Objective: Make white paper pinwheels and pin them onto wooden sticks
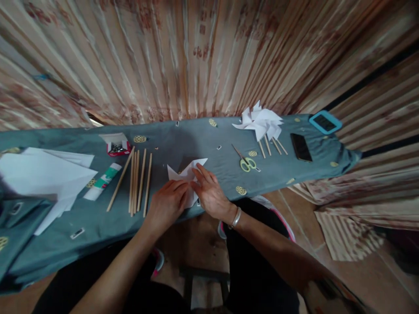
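Lying flat, pointed white folded paper [187,174]

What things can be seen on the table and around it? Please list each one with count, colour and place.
folded paper: one, white, table middle, under both hands
wooden sticks: about six, tan, left of the hands
glue stick: one, white and green, left of the sticks
paper sheets: a stack, white, far left
small box: one, red and white, behind the sticks
scissors: one, green handles, right of the hands
pinwheels: several, white, far right
phone: one, black, right
tablecloth: one, blue-grey
left hand: on the paper
right hand: on the paper, bracelet at the wrist
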`<state>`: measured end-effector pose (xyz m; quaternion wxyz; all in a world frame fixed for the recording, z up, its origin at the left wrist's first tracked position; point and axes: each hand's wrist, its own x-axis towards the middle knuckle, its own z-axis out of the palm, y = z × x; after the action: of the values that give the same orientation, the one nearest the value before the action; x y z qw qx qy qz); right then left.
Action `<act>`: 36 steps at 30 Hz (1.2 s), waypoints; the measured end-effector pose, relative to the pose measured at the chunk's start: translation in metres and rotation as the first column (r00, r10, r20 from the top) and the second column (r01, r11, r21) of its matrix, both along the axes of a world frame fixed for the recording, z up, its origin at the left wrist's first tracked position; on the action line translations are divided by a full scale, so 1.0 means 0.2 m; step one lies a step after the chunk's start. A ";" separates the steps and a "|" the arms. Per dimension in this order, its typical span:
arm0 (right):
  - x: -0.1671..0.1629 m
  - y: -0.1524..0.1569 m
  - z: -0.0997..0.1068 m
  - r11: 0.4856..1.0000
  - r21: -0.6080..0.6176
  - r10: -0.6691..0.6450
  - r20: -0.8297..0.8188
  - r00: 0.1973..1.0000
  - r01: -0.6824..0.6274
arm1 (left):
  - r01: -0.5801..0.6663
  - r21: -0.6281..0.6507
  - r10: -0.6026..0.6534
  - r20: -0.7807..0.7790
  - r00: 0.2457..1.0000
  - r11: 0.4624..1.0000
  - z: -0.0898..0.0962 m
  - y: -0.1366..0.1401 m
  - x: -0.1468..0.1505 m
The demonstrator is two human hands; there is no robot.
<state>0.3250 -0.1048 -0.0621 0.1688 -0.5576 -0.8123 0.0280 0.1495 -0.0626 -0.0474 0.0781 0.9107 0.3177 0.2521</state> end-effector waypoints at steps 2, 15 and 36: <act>0.01 0.00 0.01 1.000 0.008 0.022 0.006 1.000 -0.022 | -0.004 0.000 0.004 0.020 1.000 1.000 0.00 0.01 0.01; 0.02 -0.01 -0.04 0.999 0.028 -0.020 -0.055 0.998 0.022 | -0.109 0.013 0.103 0.219 0.970 0.994 0.04 0.17 0.06; 0.00 0.00 -0.07 0.997 0.029 -0.074 -0.125 0.989 0.078 | -0.196 -0.163 0.234 0.262 0.936 0.967 0.08 0.21 0.02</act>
<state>0.3256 -0.1058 -0.0760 0.2292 -0.5823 -0.7789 0.0421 0.1535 -0.0206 -0.0319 0.1551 0.8184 0.4177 0.3629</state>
